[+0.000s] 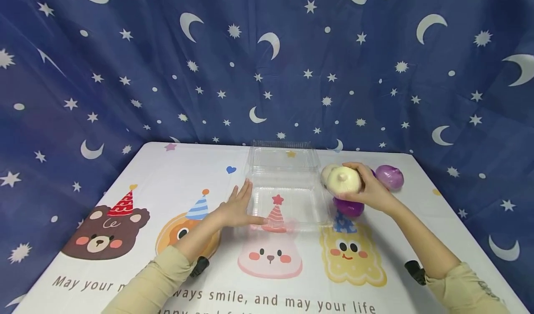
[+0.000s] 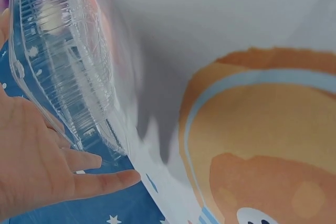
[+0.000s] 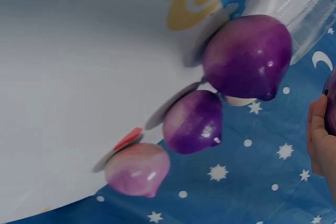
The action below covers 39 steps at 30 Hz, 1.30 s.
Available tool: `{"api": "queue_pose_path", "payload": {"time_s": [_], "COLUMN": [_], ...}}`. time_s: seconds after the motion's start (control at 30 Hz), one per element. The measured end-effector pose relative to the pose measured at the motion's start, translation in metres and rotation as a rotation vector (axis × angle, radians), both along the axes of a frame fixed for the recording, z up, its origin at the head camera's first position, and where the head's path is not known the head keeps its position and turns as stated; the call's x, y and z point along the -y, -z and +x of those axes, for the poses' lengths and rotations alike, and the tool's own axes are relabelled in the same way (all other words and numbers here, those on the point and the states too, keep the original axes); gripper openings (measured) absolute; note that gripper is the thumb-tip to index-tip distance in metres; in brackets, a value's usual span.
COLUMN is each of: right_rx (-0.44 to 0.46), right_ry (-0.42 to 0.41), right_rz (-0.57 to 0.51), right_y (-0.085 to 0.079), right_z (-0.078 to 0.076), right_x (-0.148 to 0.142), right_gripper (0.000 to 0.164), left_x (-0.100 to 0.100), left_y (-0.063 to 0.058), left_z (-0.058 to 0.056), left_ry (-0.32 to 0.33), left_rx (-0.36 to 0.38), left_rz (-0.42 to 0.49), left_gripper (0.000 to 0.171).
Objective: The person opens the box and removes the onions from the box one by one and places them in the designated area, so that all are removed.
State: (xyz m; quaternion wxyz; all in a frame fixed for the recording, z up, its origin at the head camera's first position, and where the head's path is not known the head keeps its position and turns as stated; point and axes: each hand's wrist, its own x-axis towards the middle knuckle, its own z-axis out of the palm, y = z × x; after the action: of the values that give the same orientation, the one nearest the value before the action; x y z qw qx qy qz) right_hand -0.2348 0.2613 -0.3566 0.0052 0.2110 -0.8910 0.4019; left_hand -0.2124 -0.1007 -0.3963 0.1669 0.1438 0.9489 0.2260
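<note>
My right hand (image 1: pixel 371 189) holds an onion (image 1: pixel 344 180) whose pale cream end faces the head camera, above the table just right of a clear plastic clamshell box (image 1: pixel 324 207). In the right wrist view, the part of the held onion (image 3: pixel 331 103) at the edge looks dark purple. My left hand (image 1: pixel 238 210) touches the box's left side with fingers spread, its thumb along the front edge. The box stands with its lid (image 1: pixel 283 159) folded back. Below the held onion lies a dark purple onion (image 1: pixel 349 208); a whitish one (image 1: pixel 327 171) shows partly behind it.
Farther right lies a light purple onion (image 1: pixel 390 177). Between it and the dark one, the right wrist view shows another purple onion (image 3: pixel 194 121), mostly hidden by my hand in the head view. A blue star-patterned curtain (image 1: pixel 267 64) hangs behind the white printed tablecloth (image 1: pixel 200 166).
</note>
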Motion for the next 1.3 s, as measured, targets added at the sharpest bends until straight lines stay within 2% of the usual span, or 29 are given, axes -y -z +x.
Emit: {"api": "queue_pose_path", "payload": {"time_s": [0.27, 0.53, 0.77, 1.03, 1.3], "right_rx": [0.024, -0.03, -0.062, -0.11, -0.118], "right_ry": [-0.017, 0.006, 0.052, 0.042, 0.039], "right_rz": [-0.079, -0.006, 0.082, 0.091, 0.077], "right_y": [0.008, 0.013, 0.017, 0.022, 0.023], "right_z": [-0.003, 0.001, 0.009, 0.009, 0.009], "right_x": [-0.012, -0.027, -0.047, -0.059, -0.064], "right_gripper": [0.073, 0.068, 0.072, 0.072, 0.069], "left_x": [0.001, 0.0, -0.001, 0.001, -0.001], "left_y": [-0.005, -0.001, -0.001, -0.001, 0.002], "left_z": [-0.002, -0.003, -0.003, -0.004, 0.002], "left_ry": [0.017, -0.006, -0.004, 0.004, -0.009], "left_rx": [0.029, 0.029, 0.019, 0.009, -0.005], "left_rz": [-0.026, -0.031, -0.03, -0.015, 0.001], "left_gripper": [0.111, 0.112, 0.111, 0.111, 0.111]}}
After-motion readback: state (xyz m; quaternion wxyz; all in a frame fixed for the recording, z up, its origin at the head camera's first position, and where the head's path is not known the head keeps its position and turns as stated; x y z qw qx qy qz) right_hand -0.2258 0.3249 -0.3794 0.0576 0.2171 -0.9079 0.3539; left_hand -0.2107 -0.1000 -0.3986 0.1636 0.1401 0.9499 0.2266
